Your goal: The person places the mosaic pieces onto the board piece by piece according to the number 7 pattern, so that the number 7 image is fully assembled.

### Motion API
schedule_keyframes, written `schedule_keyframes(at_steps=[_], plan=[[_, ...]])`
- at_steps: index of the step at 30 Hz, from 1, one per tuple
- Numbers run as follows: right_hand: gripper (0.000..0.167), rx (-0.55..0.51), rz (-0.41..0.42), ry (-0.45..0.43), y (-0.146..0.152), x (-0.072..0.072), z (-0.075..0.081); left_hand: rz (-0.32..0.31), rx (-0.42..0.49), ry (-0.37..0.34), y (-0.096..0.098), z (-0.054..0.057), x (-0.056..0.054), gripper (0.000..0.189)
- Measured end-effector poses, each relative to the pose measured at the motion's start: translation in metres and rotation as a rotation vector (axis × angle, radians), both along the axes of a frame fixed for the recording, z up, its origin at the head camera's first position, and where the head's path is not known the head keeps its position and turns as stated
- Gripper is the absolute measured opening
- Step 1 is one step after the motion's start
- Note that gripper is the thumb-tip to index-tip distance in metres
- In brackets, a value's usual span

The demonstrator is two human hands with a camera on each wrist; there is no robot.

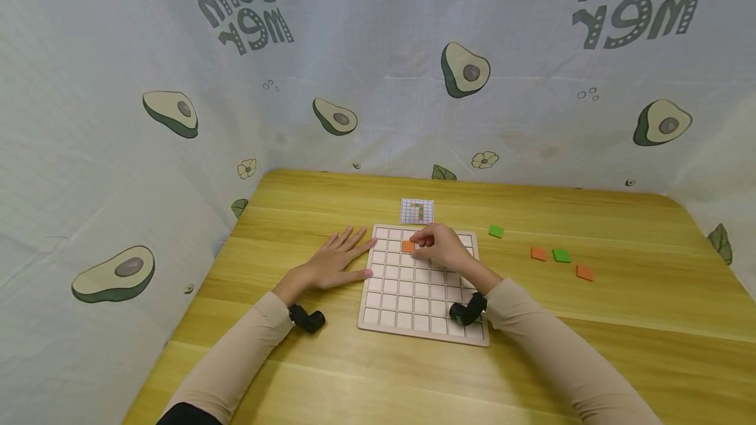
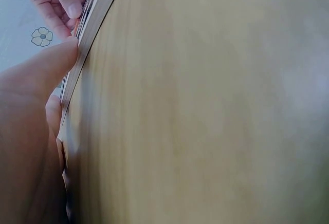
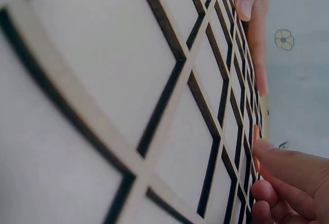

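A pale wooden grid board (image 1: 398,287) lies on the table, divided into square cells. One orange square tile (image 1: 408,246) is at a cell near its far edge. My right hand (image 1: 440,248) pinches this tile by its right side between thumb and fingers; the right wrist view shows the thumb (image 3: 288,162) against the orange edge. My left hand (image 1: 333,261) lies with fingers spread on the table left of the board, thumb and index fingertip touching the board's left edge. The left wrist view shows that thumb (image 2: 46,67) at the board's side. My right forearm hides some right-hand cells.
Behind the board lies a small card (image 1: 417,211) printed with a grid and coloured squares. To the right are a green tile (image 1: 496,231), an orange tile (image 1: 538,253), another green tile (image 1: 561,255) and another orange tile (image 1: 585,273). A printed curtain (image 1: 384,51) hangs behind the table.
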State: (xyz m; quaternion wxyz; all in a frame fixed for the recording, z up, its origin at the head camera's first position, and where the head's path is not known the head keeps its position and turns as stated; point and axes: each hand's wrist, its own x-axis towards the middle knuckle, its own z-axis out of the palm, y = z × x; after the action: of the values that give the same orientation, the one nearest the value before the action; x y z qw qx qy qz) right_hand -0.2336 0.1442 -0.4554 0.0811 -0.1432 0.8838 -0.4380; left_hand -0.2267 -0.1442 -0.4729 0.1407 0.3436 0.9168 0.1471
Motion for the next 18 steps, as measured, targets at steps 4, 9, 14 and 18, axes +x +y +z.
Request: schedule_keyframes(at_steps=[4,9,14,18], plan=[[0.026,-0.047,-0.017,-0.025,0.005,-0.002,0.000,0.000,-0.003,0.005,0.000,-0.001,0.000,0.074],[0.030,-0.095,-0.063,-0.059,0.016,-0.005,0.005,-0.002,-0.002,-0.004,0.000,-0.002,-0.001,0.074],[0.032,-0.100,-0.099,-0.025,0.032,-0.010,0.007,-0.004,0.001,-0.005,-0.001,-0.004,-0.001,0.075],[0.033,-0.130,-0.129,0.006,0.046,-0.012,0.009,-0.001,0.006,-0.006,-0.001,-0.005,-0.002,0.076]])
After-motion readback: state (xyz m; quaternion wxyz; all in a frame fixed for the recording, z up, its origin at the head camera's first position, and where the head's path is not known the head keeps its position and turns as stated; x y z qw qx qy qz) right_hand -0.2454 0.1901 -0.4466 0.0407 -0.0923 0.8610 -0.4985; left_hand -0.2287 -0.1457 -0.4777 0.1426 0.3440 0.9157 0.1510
